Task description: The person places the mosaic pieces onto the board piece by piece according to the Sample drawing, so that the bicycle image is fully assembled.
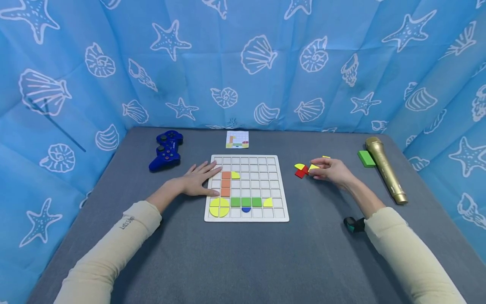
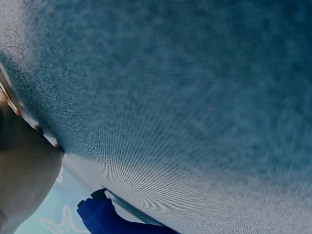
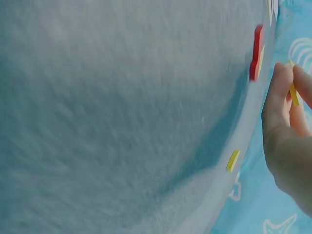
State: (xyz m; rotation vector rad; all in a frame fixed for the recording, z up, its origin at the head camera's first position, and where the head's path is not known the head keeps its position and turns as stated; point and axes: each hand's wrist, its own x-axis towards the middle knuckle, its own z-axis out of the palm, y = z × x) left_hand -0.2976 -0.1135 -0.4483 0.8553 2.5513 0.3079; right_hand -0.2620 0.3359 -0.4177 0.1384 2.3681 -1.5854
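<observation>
A white grid board point(image 1: 245, 185) lies on the table, bearing orange squares point(image 1: 225, 183), green squares point(image 1: 246, 202), a yellow circle of quarter pieces point(image 1: 219, 207), two more yellow quarters and a blue half-round piece point(image 1: 246, 209). My left hand point(image 1: 196, 181) rests on the board's left edge, fingers spread and straight. To the right of the board, my right hand point(image 1: 333, 172) pinches a yellow piece point(image 3: 294, 92) between thumb and fingers, raised off the table in the right wrist view. Just left of those fingers are red pieces point(image 1: 301, 172) and a yellow quarter point(image 1: 299, 166).
A small printed pattern card point(image 1: 237, 139) lies behind the board. At the back left sits a blue game controller point(image 1: 167, 150). Over on the right are a green block point(image 1: 366, 159) and a gold microphone point(image 1: 386, 171). Another yellow piece point(image 3: 233, 161) lies near my right hand.
</observation>
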